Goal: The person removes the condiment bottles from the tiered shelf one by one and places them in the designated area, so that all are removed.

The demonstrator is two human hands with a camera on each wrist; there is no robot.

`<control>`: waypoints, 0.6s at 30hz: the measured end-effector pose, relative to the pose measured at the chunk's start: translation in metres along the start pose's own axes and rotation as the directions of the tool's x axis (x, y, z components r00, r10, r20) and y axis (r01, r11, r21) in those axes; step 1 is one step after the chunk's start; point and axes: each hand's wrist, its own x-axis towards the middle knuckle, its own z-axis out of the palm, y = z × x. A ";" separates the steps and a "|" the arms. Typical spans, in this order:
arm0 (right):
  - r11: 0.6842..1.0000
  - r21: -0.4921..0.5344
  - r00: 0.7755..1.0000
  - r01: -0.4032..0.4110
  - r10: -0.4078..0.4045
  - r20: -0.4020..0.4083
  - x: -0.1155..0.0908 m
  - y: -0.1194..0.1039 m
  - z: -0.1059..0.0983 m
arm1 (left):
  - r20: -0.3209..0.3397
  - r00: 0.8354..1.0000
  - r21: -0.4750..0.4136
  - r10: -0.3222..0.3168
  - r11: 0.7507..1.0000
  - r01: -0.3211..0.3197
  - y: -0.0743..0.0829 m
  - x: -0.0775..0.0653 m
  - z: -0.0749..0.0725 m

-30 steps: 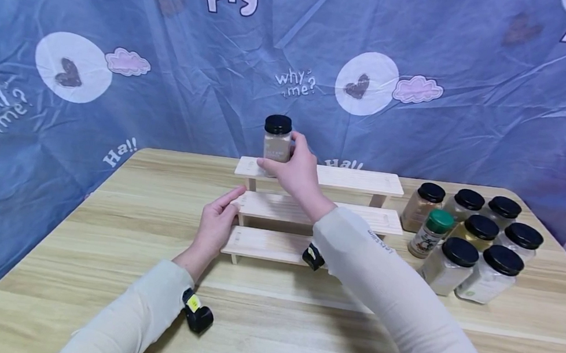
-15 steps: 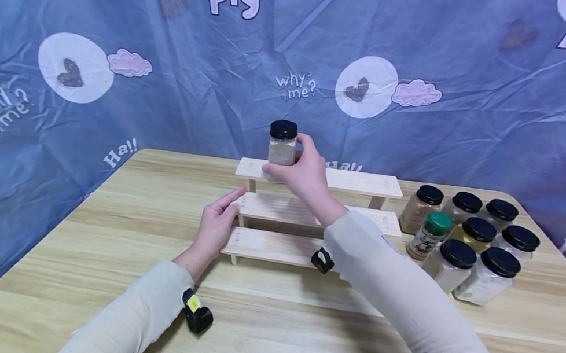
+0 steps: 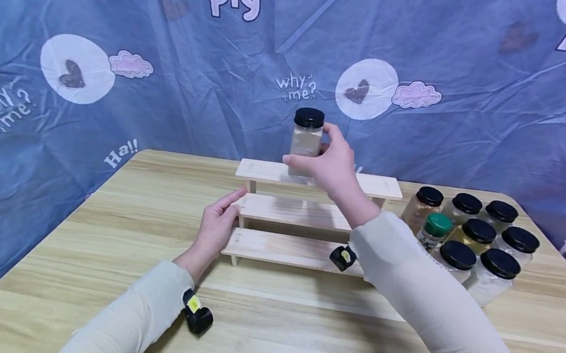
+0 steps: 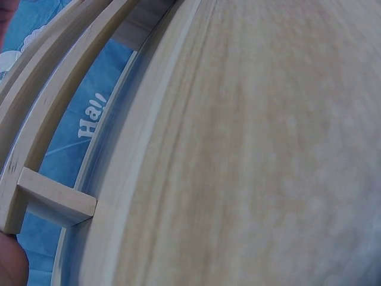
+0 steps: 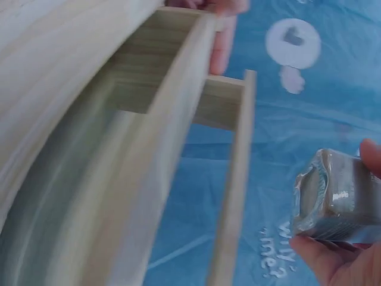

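Observation:
My right hand point(image 3: 337, 162) holds a spice jar point(image 3: 306, 144) with a black lid and pale brown powder, thumb at the front and fingers round the side and back. Upright, the jar overlaps the top tier of a three-tier wooden rack point(image 3: 305, 211) in the head view. From the right wrist, the base of the jar point(image 5: 311, 190) shows, apart from the rack's edge. My left hand point(image 3: 215, 227) grips the rack's left end, index finger extended along the middle tier. A left fingertip point(image 4: 12, 262) meets the end of a rack board point(image 4: 36, 143) in the left wrist view.
Right of the rack stands a group of several black-lidded jars point(image 3: 476, 230), with one green-capped shaker point(image 3: 434, 229) among them. A blue printed cloth point(image 3: 210, 75) hangs behind the wood-grain table point(image 3: 116, 210). My right forearm point(image 3: 422, 291) crosses in front of the jars.
My right hand has carried the jar to the right along the top tier and, lately, slightly upward. My left hand stays at the rack's left end.

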 end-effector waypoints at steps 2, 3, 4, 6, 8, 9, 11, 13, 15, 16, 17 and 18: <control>0.999 0.042 1.000 -0.005 0.005 -0.004 -0.002 -0.001 -0.007 | 0.000 1.000 -0.005 -0.001 1.000 0.001 0.000 0.000 0.000; 0.998 0.057 1.000 -0.004 0.005 -0.008 -0.003 -0.001 -0.010 | 0.002 1.000 -0.002 0.002 1.000 -0.002 0.000 0.000 0.000; 0.997 0.073 1.000 -0.001 0.002 -0.010 -0.004 -0.001 -0.014 | 0.004 1.000 -0.003 0.003 1.000 -0.003 0.000 0.000 0.001; 0.996 0.093 1.000 0.007 -0.006 -0.019 -0.007 -0.001 -0.022 | 0.003 1.000 0.004 0.007 1.000 -0.007 0.000 0.000 0.001; 0.995 0.100 1.000 0.015 -0.013 -0.028 -0.009 0.001 -0.030 | 0.006 1.000 0.008 0.012 1.000 -0.012 0.000 0.000 0.000; 0.995 0.102 0.999 0.018 -0.015 -0.030 -0.011 0.001 -0.034 | 0.006 1.000 0.011 0.012 1.000 -0.012 0.000 0.000 0.000; 0.994 0.106 0.999 0.015 -0.012 -0.031 -0.014 0.001 -0.043 | 0.005 1.000 0.012 0.013 1.000 -0.013 0.001 0.000 0.000; 0.997 0.083 0.999 0.005 -0.002 -0.039 -0.018 0.002 -0.052 | 0.008 1.000 0.008 0.014 1.000 -0.014 0.000 0.000 0.001; 0.998 0.057 0.999 -0.007 0.010 -0.045 -0.022 0.001 -0.062 | 0.006 1.000 0.003 0.013 1.000 -0.013 0.001 0.000 0.001; 0.999 0.046 0.999 -0.010 0.012 -0.050 -0.023 0.000 -0.067 | 0.006 1.000 0.000 0.015 1.000 -0.015 0.000 0.000 0.001; 0.999 0.032 0.998 -0.012 0.014 -0.059 -0.025 0.000 -0.071 | 0.007 1.000 0.000 0.015 1.000 -0.015 0.000 0.000 0.001; 1.000 0.025 0.998 -0.012 0.013 -0.066 -0.026 0.000 -0.076 | 0.006 1.000 0.000 0.015 1.000 -0.015 0.000 0.000 0.001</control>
